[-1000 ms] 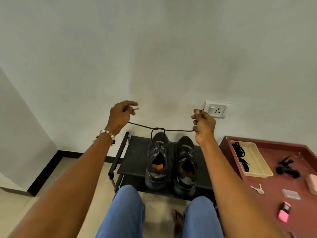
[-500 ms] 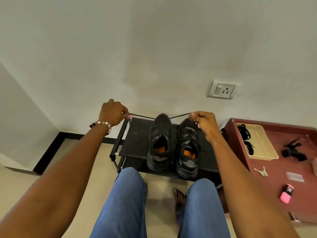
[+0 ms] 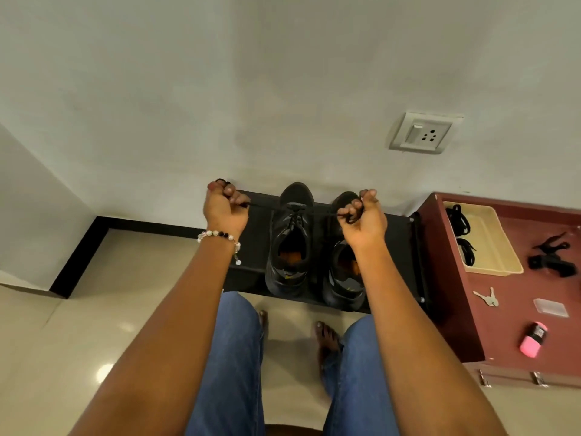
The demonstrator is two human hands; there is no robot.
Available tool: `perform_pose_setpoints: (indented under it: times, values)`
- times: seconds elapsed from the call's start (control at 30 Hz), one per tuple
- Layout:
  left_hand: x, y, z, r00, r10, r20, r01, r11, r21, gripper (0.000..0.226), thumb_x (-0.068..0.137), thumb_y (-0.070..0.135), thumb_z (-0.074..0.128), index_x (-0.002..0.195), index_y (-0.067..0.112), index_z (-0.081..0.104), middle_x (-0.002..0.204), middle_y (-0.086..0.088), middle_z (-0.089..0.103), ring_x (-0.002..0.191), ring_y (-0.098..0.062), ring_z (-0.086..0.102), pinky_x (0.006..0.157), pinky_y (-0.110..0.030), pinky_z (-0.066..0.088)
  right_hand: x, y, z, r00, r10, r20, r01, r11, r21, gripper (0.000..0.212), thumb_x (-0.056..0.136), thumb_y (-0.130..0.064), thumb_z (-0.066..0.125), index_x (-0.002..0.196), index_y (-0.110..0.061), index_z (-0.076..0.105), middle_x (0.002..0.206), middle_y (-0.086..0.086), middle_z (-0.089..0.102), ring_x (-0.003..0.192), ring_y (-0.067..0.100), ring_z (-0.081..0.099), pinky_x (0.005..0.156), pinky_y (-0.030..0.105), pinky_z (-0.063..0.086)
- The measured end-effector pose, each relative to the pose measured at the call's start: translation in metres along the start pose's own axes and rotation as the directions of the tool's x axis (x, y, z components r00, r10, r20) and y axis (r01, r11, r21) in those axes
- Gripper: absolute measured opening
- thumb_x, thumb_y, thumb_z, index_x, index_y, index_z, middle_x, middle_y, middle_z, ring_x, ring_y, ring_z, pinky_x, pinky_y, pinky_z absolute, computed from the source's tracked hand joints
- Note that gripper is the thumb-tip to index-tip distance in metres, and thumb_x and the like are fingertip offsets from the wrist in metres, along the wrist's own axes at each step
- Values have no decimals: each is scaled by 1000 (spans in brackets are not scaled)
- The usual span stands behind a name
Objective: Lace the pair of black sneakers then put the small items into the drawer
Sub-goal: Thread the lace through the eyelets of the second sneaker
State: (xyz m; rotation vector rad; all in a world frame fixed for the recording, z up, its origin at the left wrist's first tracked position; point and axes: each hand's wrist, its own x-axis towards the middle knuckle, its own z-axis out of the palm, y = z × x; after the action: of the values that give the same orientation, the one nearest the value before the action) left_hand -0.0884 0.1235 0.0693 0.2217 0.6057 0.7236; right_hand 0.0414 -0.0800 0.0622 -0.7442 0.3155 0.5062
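Two black sneakers stand side by side on a low black rack (image 3: 257,247): the left sneaker (image 3: 290,243) and the right sneaker (image 3: 344,278). A black lace (image 3: 267,205) runs taut through the left sneaker's eyelets. My left hand (image 3: 224,207) grips one end of it to the left of the shoe. My right hand (image 3: 363,217) grips the other end, bunched in its fingers, above the right sneaker. On the maroon cabinet top (image 3: 503,335) lie keys (image 3: 487,298), a clear small case (image 3: 550,307), a pink item (image 3: 533,341) and a black clip (image 3: 550,259).
A cream tray (image 3: 493,247) with black laces (image 3: 459,220) sits on the cabinet's back left. Drawer handles (image 3: 509,379) show at the cabinet's front. A wall socket (image 3: 423,132) is above. My jeans-clad knees (image 3: 239,357) and bare feet are on the tiled floor.
Both hands have come down from well above the shoes to shoe level, pulling the lace tight and flat across the left sneaker. The camera has tilted further down.
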Motion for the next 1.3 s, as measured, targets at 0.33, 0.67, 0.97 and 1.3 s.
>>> perform_pose_setpoints:
  times: [0.33,0.67,0.97,1.3]
  values:
    - [27,-2,-38,816,-205,540,-549,-568,613,50,77,48,74,111,12,71,112,-3,67,106,-19,58,88,-32,48,35,2,-37,806,23,592,580,-235,-780,39,75,-44,80,102,-17,77,93,-2,71,88,10,61,79,23,47]
    - [28,-18,-64,894,12,448,-403,-418,814,23,90,30,66,84,11,76,70,-5,71,68,-20,67,67,-30,54,19,3,-29,890,43,453,427,-422,-800,19,89,-40,68,87,-24,78,87,-11,69,96,13,61,71,27,38]
    - [19,-43,-74,906,300,300,-215,-285,934,30,91,28,65,77,3,73,68,-12,68,67,-25,64,64,-25,44,20,5,-33,900,-1,436,362,-557,-748,19,91,-38,65,90,-23,76,102,5,63,109,23,54,73,33,40]
    - [12,-33,-51,911,238,336,-283,-229,931,28,77,32,78,89,9,67,79,3,63,69,-4,57,65,-11,39,8,11,-7,841,-14,541,516,-280,-810,19,86,-16,73,102,-7,75,99,8,73,91,16,66,90,28,51]
